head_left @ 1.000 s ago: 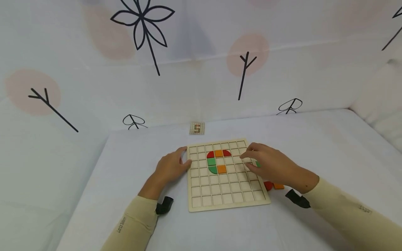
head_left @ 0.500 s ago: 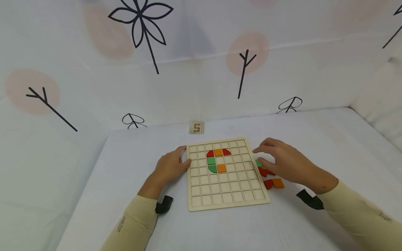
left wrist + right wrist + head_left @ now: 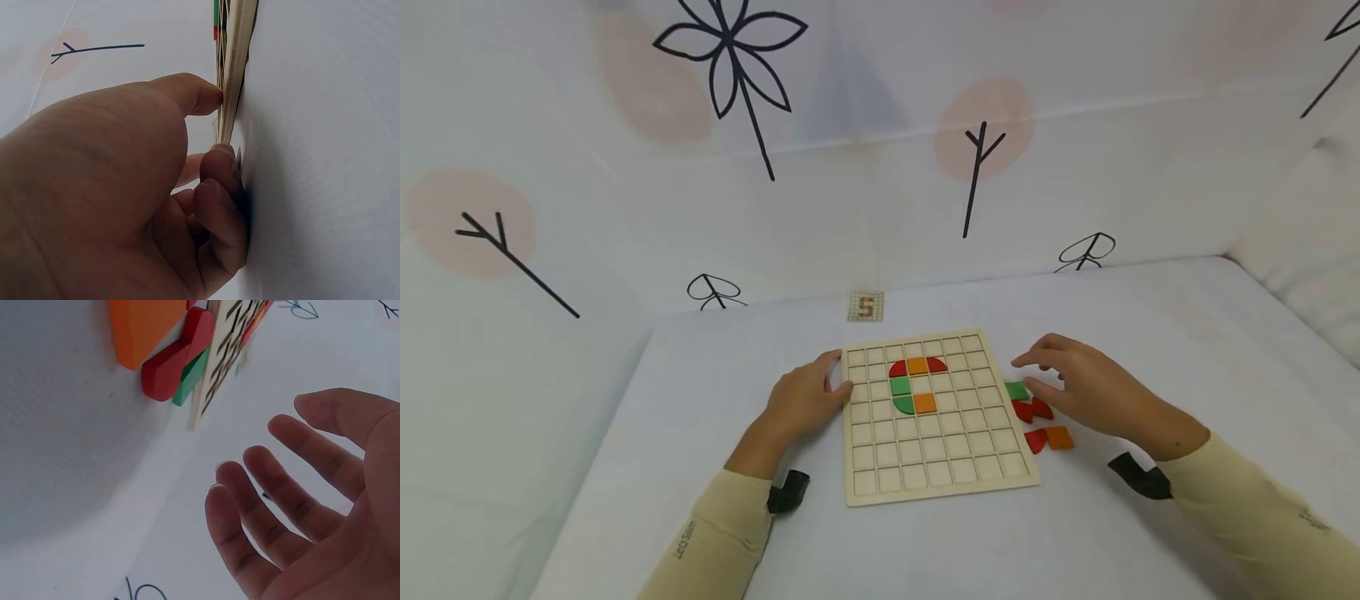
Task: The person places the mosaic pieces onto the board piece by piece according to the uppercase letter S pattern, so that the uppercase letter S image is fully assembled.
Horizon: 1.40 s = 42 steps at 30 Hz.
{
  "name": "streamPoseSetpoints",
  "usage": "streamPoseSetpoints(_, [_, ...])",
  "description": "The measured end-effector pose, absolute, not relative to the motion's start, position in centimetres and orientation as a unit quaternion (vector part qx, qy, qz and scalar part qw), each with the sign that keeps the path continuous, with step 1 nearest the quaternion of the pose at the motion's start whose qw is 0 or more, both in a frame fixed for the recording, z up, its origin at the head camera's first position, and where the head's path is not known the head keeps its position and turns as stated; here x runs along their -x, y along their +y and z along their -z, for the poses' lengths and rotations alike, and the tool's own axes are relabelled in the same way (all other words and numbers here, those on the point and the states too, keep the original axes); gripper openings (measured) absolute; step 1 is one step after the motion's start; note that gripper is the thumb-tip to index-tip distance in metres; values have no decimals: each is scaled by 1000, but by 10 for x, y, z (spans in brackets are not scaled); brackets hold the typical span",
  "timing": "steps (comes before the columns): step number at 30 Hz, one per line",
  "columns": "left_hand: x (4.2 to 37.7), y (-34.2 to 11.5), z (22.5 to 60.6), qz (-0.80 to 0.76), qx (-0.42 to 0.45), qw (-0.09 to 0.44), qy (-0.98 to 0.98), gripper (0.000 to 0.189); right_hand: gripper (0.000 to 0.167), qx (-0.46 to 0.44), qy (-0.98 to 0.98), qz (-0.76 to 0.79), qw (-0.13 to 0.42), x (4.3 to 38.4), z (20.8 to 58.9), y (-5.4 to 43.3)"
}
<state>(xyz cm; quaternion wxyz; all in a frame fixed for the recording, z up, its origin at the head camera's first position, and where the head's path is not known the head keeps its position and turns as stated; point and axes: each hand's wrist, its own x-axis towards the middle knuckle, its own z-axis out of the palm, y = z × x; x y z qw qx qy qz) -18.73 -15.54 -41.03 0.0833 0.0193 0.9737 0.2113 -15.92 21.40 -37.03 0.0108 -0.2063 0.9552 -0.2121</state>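
Observation:
A wooden grid board (image 3: pixel 940 450) lies on the white table. My left hand (image 3: pixel 807 400) holds its left edge; in the left wrist view the thumb (image 3: pixel 200 97) presses the top face and the fingers curl at the edge. Set in the grid are a red quarter-round tile (image 3: pixel 898 369), an orange square tile (image 3: pixel 917 365), another red quarter-round, a green square tile (image 3: pixel 900 386), a green quarter-round tile (image 3: pixel 904 405) and a second orange square. My right hand (image 3: pixel 1086 387) hovers right of the board with relaxed, spread fingers, near a loose green square tile (image 3: pixel 1017 391), holding nothing.
Beside the board's right edge lie several red rounded tiles (image 3: pixel 1036 440) and an orange square tile (image 3: pixel 1060 437). Behind the board is a small pattern card (image 3: pixel 866 307) showing an S-like figure. A printed cloth backdrop (image 3: pixel 865 200) rises at the table's rear.
My right hand has moved from over the board's right side to beyond its right edge, uncovering the loose tiles there. The left hand keeps its hold; the tiles in the grid look the same.

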Motion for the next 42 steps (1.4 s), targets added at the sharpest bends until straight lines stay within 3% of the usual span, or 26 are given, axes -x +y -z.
streamPoseSetpoints(28, [191,-157,414,-207,-20,82,975,64,25,201,957,198,62,170,389,215])
streamPoseSetpoints(42, [189,-156,412,-215,-20,85,973,64,9,191,956,186,119,172,385,219])
